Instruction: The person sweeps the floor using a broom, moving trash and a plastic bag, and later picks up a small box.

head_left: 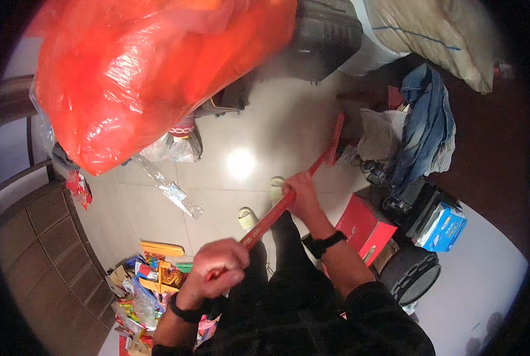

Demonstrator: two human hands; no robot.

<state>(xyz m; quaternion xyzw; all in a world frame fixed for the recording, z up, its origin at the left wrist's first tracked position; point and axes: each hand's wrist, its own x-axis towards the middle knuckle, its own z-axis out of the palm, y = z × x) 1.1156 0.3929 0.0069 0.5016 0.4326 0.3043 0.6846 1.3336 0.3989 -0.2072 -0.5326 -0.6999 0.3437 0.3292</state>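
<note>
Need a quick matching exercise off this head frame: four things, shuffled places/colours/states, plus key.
Things:
1. red pole
2. large plastic bag
3. footwear
4. denim garment

Matches:
A. pale yellowish, near the picture's centre
B. at the picture's right side
C. gripped by the left hand and right hand
D. orange-red, filling the upper left

Pairs: 1-C, 2-D, 3-A, 4-B
</note>
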